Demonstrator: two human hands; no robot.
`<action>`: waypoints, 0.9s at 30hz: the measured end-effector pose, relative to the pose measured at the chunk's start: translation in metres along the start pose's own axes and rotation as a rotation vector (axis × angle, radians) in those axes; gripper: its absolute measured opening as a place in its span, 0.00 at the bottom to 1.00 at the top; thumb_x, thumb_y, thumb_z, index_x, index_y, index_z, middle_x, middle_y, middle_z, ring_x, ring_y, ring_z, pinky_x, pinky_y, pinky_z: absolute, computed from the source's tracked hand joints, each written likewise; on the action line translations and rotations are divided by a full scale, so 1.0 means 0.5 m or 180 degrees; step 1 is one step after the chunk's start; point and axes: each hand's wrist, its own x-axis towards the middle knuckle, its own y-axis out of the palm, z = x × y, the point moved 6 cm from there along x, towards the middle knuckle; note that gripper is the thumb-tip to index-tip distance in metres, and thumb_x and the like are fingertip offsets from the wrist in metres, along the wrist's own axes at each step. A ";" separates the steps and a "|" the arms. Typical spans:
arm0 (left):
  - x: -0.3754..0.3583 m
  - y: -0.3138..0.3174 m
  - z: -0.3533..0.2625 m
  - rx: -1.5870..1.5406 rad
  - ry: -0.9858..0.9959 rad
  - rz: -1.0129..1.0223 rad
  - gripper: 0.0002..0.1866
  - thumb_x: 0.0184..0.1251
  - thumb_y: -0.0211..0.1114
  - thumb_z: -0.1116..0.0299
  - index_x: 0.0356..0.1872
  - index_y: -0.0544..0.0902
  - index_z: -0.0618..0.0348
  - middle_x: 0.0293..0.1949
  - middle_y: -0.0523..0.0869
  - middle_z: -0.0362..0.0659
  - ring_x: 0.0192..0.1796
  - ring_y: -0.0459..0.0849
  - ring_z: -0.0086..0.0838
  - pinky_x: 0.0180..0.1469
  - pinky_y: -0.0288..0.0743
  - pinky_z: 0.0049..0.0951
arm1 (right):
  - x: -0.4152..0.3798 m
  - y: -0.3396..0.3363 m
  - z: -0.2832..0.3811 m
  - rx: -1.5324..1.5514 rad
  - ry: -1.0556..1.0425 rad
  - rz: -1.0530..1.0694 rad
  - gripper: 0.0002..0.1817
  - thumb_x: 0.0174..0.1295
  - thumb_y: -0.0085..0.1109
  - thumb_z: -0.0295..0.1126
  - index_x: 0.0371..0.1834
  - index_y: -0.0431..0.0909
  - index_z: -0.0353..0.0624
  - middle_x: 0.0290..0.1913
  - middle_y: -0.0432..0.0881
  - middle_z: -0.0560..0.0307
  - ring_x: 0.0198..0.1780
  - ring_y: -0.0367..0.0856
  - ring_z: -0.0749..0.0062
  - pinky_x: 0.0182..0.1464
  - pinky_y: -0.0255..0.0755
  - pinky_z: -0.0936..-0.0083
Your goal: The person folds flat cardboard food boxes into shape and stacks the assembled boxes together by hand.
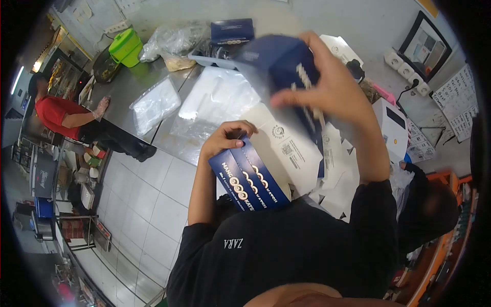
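Note:
My left hand [230, 139] grips the top edge of dark blue printed cartons [249, 180], its thumb on the front. They look stacked and are held tilted near my body, with "MANG" and "KATSU"-like lettering. Raised above the table, my right hand [330, 84] has thumb and fingers around another dark blue carton [286, 59], smeared by motion. Between the hands lies a pale carton panel [286, 146] with a printed logo and a square code. More white unfolded cartons [335, 176] lie under my right forearm.
Clear plastic bags [156, 102] lie on the metal table [120, 110]. A green container [126, 47], a grey-blue tray [212, 62] and a blue box [232, 31] stand at the back. A white device [391, 130] is right. A person in red [59, 115] stands left; another person [427, 204] is close at right.

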 end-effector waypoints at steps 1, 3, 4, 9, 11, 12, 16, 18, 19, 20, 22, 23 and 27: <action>0.003 0.006 -0.022 0.0085 0.0061 -0.0052 0.14 0.49 0.70 0.69 0.36 0.80 0.66 0.46 0.79 0.48 0.57 0.74 0.34 0.61 0.61 0.32 | -0.034 0.024 0.004 0.0514 -0.0140 0.0135 0.39 0.41 0.79 0.35 0.54 0.64 0.39 0.44 0.78 0.56 0.45 0.77 0.77 0.50 0.72 0.76; 0.002 0.016 -0.054 0.0282 -0.0122 -0.0120 0.13 0.48 0.69 0.72 0.35 0.81 0.66 0.46 0.80 0.48 0.56 0.75 0.34 0.59 0.63 0.31 | -0.090 0.066 -0.009 0.0758 -0.0366 0.0299 0.38 0.51 0.72 0.26 0.61 0.56 0.35 0.46 0.77 0.54 0.47 0.76 0.79 0.51 0.72 0.80; 0.005 0.021 -0.068 0.0381 -0.0200 -0.0152 0.12 0.48 0.69 0.74 0.35 0.81 0.67 0.45 0.80 0.48 0.55 0.75 0.34 0.59 0.65 0.31 | -0.104 0.093 -0.051 0.0702 -0.0291 0.0111 0.36 0.55 0.68 0.25 0.62 0.54 0.34 0.46 0.77 0.54 0.47 0.76 0.79 0.50 0.72 0.81; 0.032 0.048 -0.097 0.0756 0.0050 -0.0009 0.11 0.48 0.68 0.76 0.35 0.81 0.66 0.41 0.78 0.45 0.49 0.76 0.29 0.54 0.66 0.28 | -0.127 0.222 -0.197 0.2296 0.1116 0.0181 0.33 0.62 0.61 0.33 0.62 0.48 0.41 0.48 0.75 0.40 0.49 0.77 0.70 0.48 0.73 0.74; 0.033 0.043 -0.082 0.0568 0.0008 -0.0116 0.11 0.49 0.69 0.76 0.35 0.80 0.65 0.41 0.78 0.44 0.47 0.75 0.28 0.53 0.66 0.27 | -0.139 0.239 -0.212 0.2149 0.0585 0.0113 0.33 0.62 0.61 0.30 0.61 0.46 0.43 0.49 0.74 0.42 0.48 0.77 0.72 0.46 0.74 0.76; 0.031 0.043 -0.077 0.0467 -0.0029 -0.0174 0.11 0.49 0.69 0.76 0.35 0.80 0.65 0.41 0.78 0.43 0.47 0.75 0.27 0.53 0.66 0.26 | -0.146 0.240 -0.201 0.2079 0.0336 0.0077 0.34 0.62 0.60 0.29 0.61 0.45 0.43 0.49 0.73 0.43 0.47 0.77 0.73 0.45 0.74 0.78; 0.039 0.050 -0.073 0.0309 -0.0030 -0.0097 0.10 0.51 0.69 0.77 0.35 0.79 0.65 0.39 0.78 0.43 0.45 0.75 0.26 0.52 0.65 0.24 | -0.157 0.220 -0.165 0.2355 0.0245 -0.0183 0.43 0.60 0.61 0.26 0.68 0.37 0.45 0.54 0.70 0.42 0.51 0.75 0.70 0.50 0.73 0.74; 0.040 0.046 -0.069 0.0275 -0.0086 -0.0214 0.09 0.52 0.68 0.78 0.34 0.79 0.65 0.39 0.78 0.43 0.45 0.75 0.26 0.52 0.65 0.24 | -0.166 0.233 -0.166 0.1977 0.0057 -0.0296 0.47 0.59 0.63 0.26 0.72 0.35 0.48 0.57 0.67 0.44 0.57 0.70 0.67 0.57 0.67 0.70; 0.041 0.044 -0.071 0.0447 0.0065 -0.0300 0.07 0.53 0.68 0.79 0.33 0.80 0.65 0.38 0.79 0.44 0.45 0.76 0.26 0.52 0.66 0.24 | -0.167 0.233 -0.164 0.1529 0.0021 -0.0326 0.47 0.58 0.63 0.27 0.73 0.38 0.49 0.59 0.65 0.46 0.60 0.66 0.67 0.60 0.64 0.69; 0.040 0.043 -0.071 0.0492 0.0003 -0.0338 0.07 0.53 0.68 0.78 0.33 0.80 0.65 0.38 0.79 0.44 0.45 0.76 0.27 0.52 0.66 0.25 | -0.176 0.245 -0.163 0.2304 0.0330 0.0283 0.46 0.57 0.66 0.29 0.72 0.41 0.51 0.61 0.63 0.47 0.64 0.61 0.67 0.64 0.60 0.68; 0.038 0.038 -0.073 0.0590 -0.0124 -0.0424 0.07 0.52 0.69 0.77 0.32 0.80 0.66 0.38 0.79 0.44 0.44 0.76 0.27 0.52 0.66 0.26 | -0.179 0.248 -0.176 0.2589 0.0588 0.0513 0.41 0.55 0.68 0.32 0.69 0.52 0.49 0.61 0.63 0.49 0.65 0.60 0.65 0.65 0.57 0.66; 0.040 0.039 -0.074 0.0467 -0.0130 -0.0223 0.08 0.52 0.69 0.77 0.32 0.80 0.66 0.38 0.79 0.44 0.45 0.76 0.28 0.53 0.65 0.26 | -0.182 0.251 -0.181 0.2735 0.0722 0.0630 0.38 0.54 0.69 0.33 0.67 0.58 0.48 0.60 0.64 0.50 0.65 0.59 0.64 0.66 0.56 0.65; 0.061 0.047 -0.090 0.0249 -0.0154 0.0396 0.09 0.51 0.69 0.75 0.32 0.81 0.66 0.39 0.79 0.45 0.48 0.75 0.30 0.55 0.63 0.29 | -0.169 0.167 -0.134 -0.0661 -0.0477 -0.0432 0.17 0.56 0.67 0.31 0.48 0.75 0.46 0.54 0.71 0.52 0.57 0.71 0.64 0.59 0.64 0.68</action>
